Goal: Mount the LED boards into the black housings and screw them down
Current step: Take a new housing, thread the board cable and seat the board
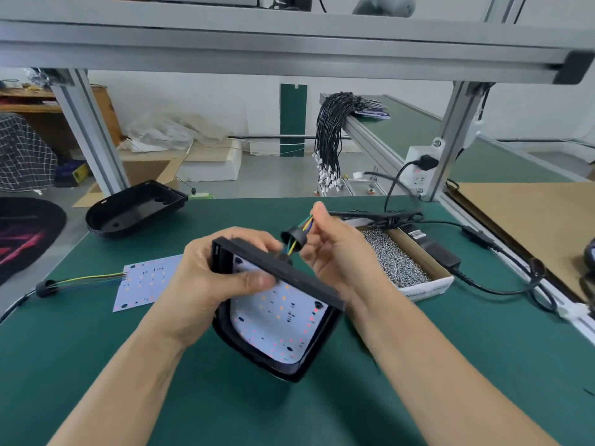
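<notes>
Centre of the frame: LED board [277,320] seated face-up inside a black housing [283,278], held tilted above the green bench [483,365], far wall raised, rounded near end dropping toward the bottom of the frame. Long axis running from upper left down to lower right of centre. Left hand [219,278] clamped on the housing's upper left corner, thumb lying over the board's top edge, fingers curled behind the wall. Just above the far wall, a bundle of coloured wires [304,228] rising through a black grommet [293,239] toward the upper right; right hand [335,246] pinching those wires beyond the grommet, grip closed on them. Key relation: wires and grommet sitting outside and above the far wall, on the right hand's side, so probably a pull or a seating of the grommet into the wall hole comes next, along a line up and right, away from the board. Not possible to tell whether the grommet already touches the wall. Further out: a second LED board [146,283] with its own lead lying flat at left centre, an empty housing [135,209] at upper left, a box of screws [396,262] just right of the right hand. No screws visible in the held board yet.
</notes>
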Action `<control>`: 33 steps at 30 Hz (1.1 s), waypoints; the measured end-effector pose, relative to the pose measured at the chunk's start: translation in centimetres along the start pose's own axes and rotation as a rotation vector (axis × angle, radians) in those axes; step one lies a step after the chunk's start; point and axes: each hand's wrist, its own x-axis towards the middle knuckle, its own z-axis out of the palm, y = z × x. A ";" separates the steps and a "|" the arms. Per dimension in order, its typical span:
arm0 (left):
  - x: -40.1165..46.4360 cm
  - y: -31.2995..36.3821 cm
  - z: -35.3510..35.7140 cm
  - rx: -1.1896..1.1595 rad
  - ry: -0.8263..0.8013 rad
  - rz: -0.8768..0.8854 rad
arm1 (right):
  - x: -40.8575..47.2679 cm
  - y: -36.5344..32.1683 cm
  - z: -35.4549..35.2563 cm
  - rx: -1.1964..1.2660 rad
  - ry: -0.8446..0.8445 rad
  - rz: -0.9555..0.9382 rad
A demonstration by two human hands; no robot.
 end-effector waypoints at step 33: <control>0.1 0.0 1.4 -0.140 -0.158 -0.025 | -3.4 1.7 -1.3 -0.172 0.013 -0.005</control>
